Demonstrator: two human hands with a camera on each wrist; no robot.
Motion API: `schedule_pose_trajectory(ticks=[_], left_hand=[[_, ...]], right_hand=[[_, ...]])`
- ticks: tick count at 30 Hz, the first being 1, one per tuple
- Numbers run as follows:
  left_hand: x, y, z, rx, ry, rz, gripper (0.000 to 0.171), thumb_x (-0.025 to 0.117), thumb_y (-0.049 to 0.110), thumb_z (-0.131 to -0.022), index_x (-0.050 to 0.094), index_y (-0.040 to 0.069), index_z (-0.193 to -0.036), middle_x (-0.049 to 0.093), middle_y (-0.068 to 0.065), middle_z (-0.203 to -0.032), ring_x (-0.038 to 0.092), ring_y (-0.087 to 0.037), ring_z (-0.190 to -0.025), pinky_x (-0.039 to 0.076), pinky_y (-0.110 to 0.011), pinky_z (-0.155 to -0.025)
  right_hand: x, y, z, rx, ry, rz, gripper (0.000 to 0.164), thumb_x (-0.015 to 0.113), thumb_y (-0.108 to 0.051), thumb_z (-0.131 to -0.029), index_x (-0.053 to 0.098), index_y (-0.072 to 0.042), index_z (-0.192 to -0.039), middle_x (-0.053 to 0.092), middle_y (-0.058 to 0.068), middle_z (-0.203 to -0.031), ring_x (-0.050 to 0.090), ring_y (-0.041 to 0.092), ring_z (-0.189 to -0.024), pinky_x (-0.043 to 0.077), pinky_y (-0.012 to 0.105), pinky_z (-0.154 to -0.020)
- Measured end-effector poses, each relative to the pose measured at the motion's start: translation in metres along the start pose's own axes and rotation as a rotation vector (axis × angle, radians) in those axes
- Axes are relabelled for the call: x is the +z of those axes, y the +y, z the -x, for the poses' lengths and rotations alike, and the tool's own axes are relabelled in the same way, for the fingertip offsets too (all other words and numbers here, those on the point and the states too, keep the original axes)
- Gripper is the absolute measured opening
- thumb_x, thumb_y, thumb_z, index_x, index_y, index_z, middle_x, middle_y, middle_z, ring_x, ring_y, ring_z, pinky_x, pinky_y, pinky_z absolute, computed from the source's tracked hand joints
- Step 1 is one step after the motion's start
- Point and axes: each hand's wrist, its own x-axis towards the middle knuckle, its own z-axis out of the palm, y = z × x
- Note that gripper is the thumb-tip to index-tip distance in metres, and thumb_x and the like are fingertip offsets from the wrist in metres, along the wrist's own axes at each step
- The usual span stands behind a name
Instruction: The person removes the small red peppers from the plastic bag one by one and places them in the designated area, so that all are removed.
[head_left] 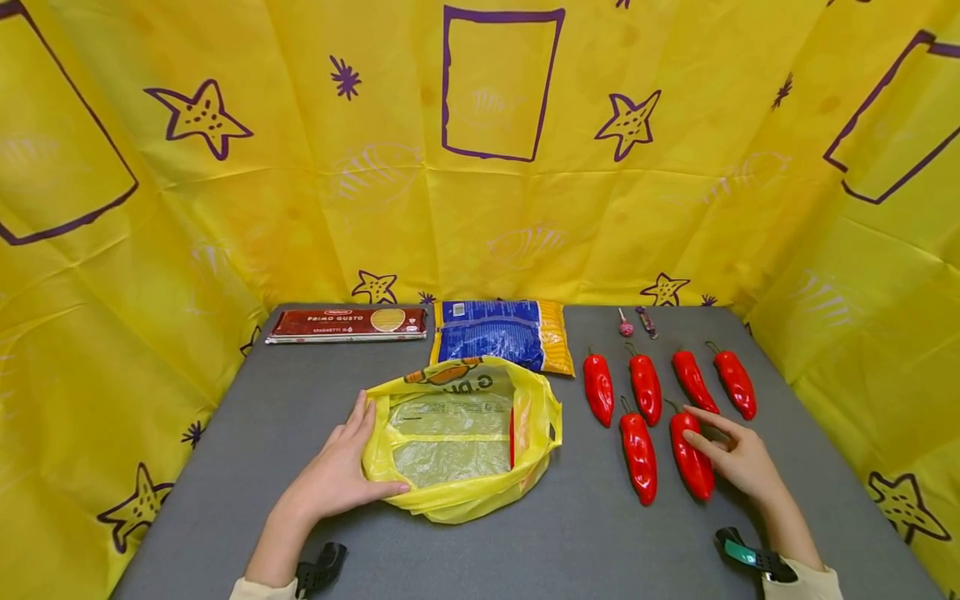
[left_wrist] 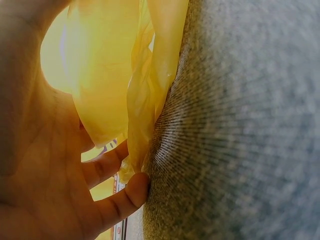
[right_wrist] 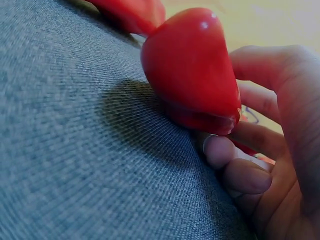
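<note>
A yellow plastic bag point(head_left: 465, 504) stands on the table with its mouth open upward. My left hand point(head_left: 341, 467) holds its left side, the thumb along the front rim and the fingers around the outer left side; in the left wrist view the fingers point(left_wrist: 112, 210) touch the yellow film. A narrow red strip point(head_left: 512, 437) shows inside the bag on the right. My right hand point(head_left: 738, 458) grips a red pepper point(head_left: 692, 458) between thumb and fingers, and the right wrist view shows this pepper point(right_wrist: 192, 70) close up, tilted above the cloth. Several other red peppers point(head_left: 639, 458) lie around it.
Behind the bag lies a blue and yellow packet point(head_left: 491, 333), with a red spaghetti pack point(head_left: 348, 325) to its left. A pink lollipop point(head_left: 626, 327) and a small wrapped candy point(head_left: 647, 321) lie at the back right. Yellow curtains point(head_left: 480, 217) border the grey table point(head_left: 262, 417).
</note>
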Motion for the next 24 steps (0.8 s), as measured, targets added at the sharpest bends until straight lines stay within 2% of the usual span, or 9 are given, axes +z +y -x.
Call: schedule_pose_trajectory(ticks=[3, 10, 15, 24], left_hand=[[-0.001, 0.0003, 0.0005, 0.0, 0.0, -0.001, 0.147, 0.079, 0.084, -0.07, 0.011, 0.0, -0.169, -0.006, -0.018, -0.178, 0.033, -0.056, -0.148, 0.041, -0.071, -0.11], [-0.0017, 0.0014, 0.0009, -0.003, 0.0, 0.006, 0.146, 0.081, 0.083, -0.07, 0.012, 0.0, -0.169, -0.006, -0.017, -0.178, 0.034, -0.055, -0.148, 0.041, -0.071, -0.11], [-0.002, 0.0022, 0.001, -0.003, 0.001, 0.008, 0.146, 0.08, 0.083, -0.07, 0.013, 0.0, -0.169, -0.005, -0.017, -0.178, 0.035, -0.054, -0.146, 0.042, -0.07, -0.109], [-0.0023, 0.0027, 0.0017, -0.007, -0.006, 0.008, 0.146, 0.08, 0.084, -0.07, 0.013, 0.0, -0.169, -0.005, -0.018, -0.178, 0.036, -0.053, -0.146, 0.044, -0.069, -0.108]], right_hand=[[0.0, 0.0003, -0.0004, -0.014, 0.008, 0.01, 0.054, 0.074, -0.034, -0.101, 0.061, -0.009, -0.148, 0.039, -0.008, -0.053, 0.039, 0.009, -0.044, 0.032, 0.031, -0.045], [-0.0004, 0.0013, 0.0007, -0.048, 0.016, -0.027, 0.053, 0.074, -0.025, -0.101, 0.059, -0.005, -0.148, 0.052, 0.003, -0.055, 0.055, 0.019, -0.048, 0.039, 0.032, -0.048], [-0.0005, 0.0001, -0.0001, -0.043, 0.02, -0.016, 0.053, 0.076, -0.025, -0.1, 0.06, -0.006, -0.147, 0.052, 0.004, -0.055, 0.054, 0.019, -0.048, 0.04, 0.032, -0.049], [0.0014, -0.0019, -0.0011, -0.033, -0.003, 0.0, 0.049, 0.074, -0.029, -0.101, 0.064, -0.007, -0.144, 0.042, -0.006, -0.054, 0.045, 0.012, -0.045, 0.036, 0.031, -0.046]])
